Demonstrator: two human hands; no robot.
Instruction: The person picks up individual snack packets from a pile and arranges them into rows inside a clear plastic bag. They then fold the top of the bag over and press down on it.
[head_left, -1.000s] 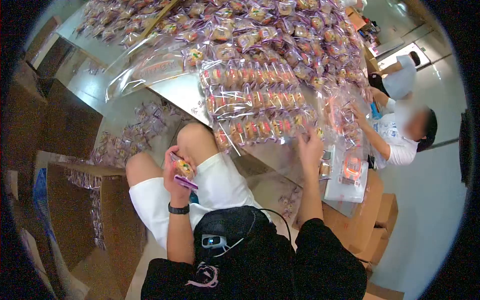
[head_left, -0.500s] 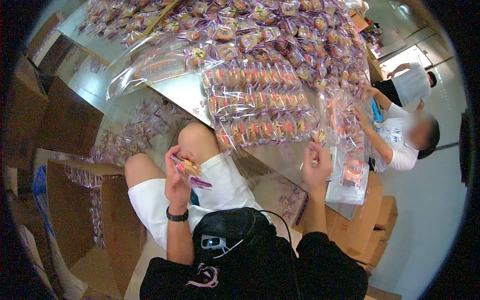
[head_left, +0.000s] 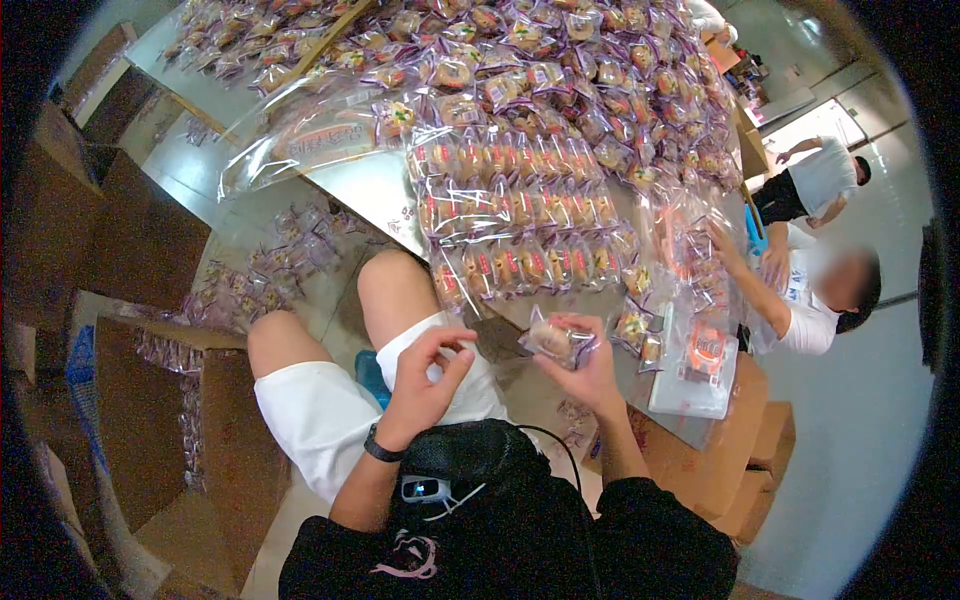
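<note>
The steel table (head_left: 370, 190) stretches out beyond both sets of fingertips. Its far part is buried under a heap of wrapped pastries (head_left: 560, 60), probably tipped there loose so that any one can be picked off the edge. Out past the left little finger stands an open cardboard box (head_left: 160, 420), and more packets (head_left: 270, 270) lie on the floor beyond the left knuckles. Just ahead of the right fingertips lie three filled bags (head_left: 510, 210), each holding a neat row of pastries. They lie flat and side by side, which likely keeps the rows from sliding. An unfilled clear bag (head_left: 310, 135) sprawls further off, above the left fingers. To the outer side of the right fingers, a co-worker's hand (head_left: 722, 243) rests on other bags, and a stack of orange-labelled bags (head_left: 700, 355) sits at the table corner. The right hand (head_left: 590, 370) pinches one wrapped pastry (head_left: 557, 338) between thumb and fingertips, level and clear of the table edge, seemingly so the packet is not crushed. The left hand (head_left: 420, 385) hovers over the lap, fingers curled narrow with the thumb near the forefinger. I cannot tell whether anything small is pinched there.
</note>
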